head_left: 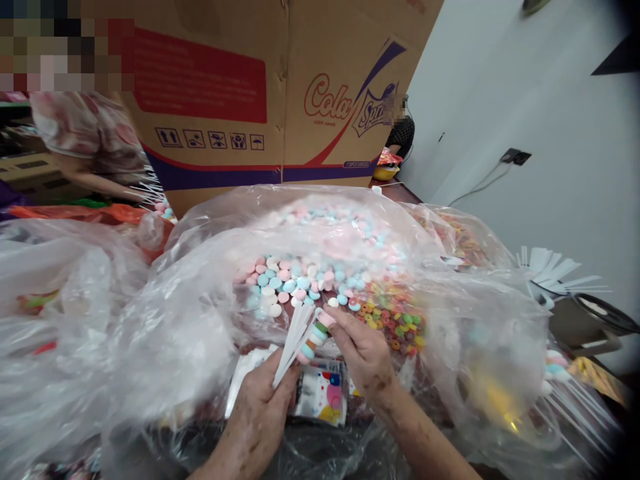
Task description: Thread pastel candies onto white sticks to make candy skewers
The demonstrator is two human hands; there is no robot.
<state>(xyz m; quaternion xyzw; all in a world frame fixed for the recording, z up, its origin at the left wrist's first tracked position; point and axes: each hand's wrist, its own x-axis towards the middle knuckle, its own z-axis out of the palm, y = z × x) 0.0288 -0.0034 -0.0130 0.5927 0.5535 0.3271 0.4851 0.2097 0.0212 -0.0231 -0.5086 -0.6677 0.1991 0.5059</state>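
Observation:
My left hand [260, 400] is closed around a bundle of flat white sticks [295, 339] that fan upward. Beside the bundle stands a candy skewer [314, 341], stacked with pink, blue, white, orange and green pieces; its lower end is hidden by my left hand. My right hand [367, 357] pinches a pink marshmallow [327, 319] at the skewer's top. Just beyond both hands, loose pink, blue and white marshmallows [287, 283] lie in a clear plastic bag [175, 300]. Small coloured candy rings [400, 323] are heaped to the right of them.
A large cardboard box [215, 80] rises behind the bags. Printed packets [323, 397] lie below my hands. At the right are a container of white sticks [555, 270] and several finished-looking skewers [570, 383]. A person [95, 133] works at the left; another person [401, 137] is partly hidden behind the box.

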